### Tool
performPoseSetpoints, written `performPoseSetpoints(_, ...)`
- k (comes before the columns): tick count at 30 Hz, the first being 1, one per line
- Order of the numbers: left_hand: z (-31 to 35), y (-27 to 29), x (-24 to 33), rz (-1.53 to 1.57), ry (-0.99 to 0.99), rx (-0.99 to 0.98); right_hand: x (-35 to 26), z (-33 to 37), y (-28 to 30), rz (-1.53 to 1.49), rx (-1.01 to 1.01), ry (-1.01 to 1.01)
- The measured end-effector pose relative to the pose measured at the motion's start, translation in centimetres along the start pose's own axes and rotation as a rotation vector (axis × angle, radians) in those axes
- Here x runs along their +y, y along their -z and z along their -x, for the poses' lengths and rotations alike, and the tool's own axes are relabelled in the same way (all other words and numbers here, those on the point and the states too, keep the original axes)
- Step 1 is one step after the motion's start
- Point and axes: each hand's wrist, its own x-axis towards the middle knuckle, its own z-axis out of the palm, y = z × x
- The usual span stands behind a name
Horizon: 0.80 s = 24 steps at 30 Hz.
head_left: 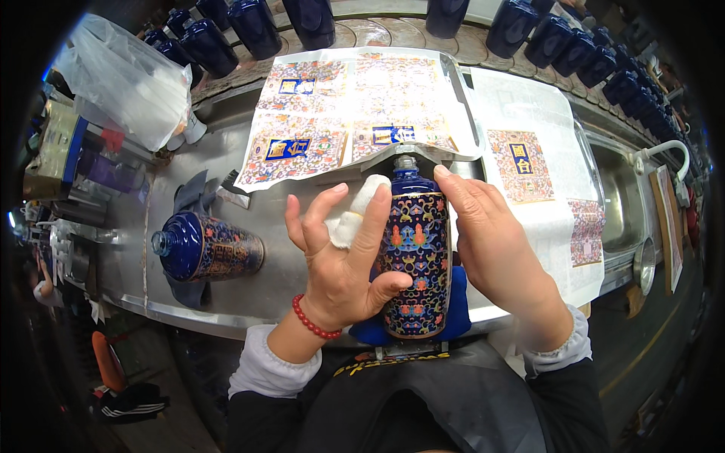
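A dark blue bottle (415, 257) with a colourful floral wrap lies in front of me, its clear threaded neck pointing away, on a blue support (458, 302). My left hand (340, 249) holds its left side, thumb across the front and index finger along the edge; the outer fingers are spread. White cloth-like material (355, 215) sits around or between its fingers; I cannot tell which. My right hand (498, 234) steadies the right side, fingertips near the shoulder and thumb hidden. Beyond the neck, patterned label sheets (351, 113) lie with their near edge curled.
A second wrapped bottle (219, 245) lies on dark cloth (192, 185) at the left. More labels (521, 162) lie on white paper at the right, by a sink (615, 192). Several plain blue bottles (253, 29) stand on the conveyor (370, 32) behind. A plastic bag (132, 83) is at far left.
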Motion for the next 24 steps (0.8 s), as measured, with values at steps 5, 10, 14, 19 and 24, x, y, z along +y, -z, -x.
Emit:
performPoseSetpoints(5, 0.27, -0.04, 0.21, -0.104, -0.054, -0.021, 0.04, 0.34, 0.09, -0.001, -0.021, -0.002)
performPoseSetpoints(10, 0.08, -0.08, 0.2, -0.086, -0.031, -0.051, 0.28, 0.37, -0.03, 0.039, -0.032, 0.033)
performPoseSetpoints(14, -0.13, -0.15, 0.28, -0.079, -0.026, -0.048, 0.33, 0.42, -0.09, 0.042, -0.025, 0.034)
performPoseSetpoints(19, -0.06, -0.19, 0.27, -0.074, -0.031, -0.058, 0.24, 0.47, -0.12, 0.055, -0.023, 0.031)
performPoseSetpoints(24, 0.22, -0.34, 0.1, -0.026, -0.048, 0.025, 0.17, 0.44, -0.12, 0.037, -0.003, 0.015)
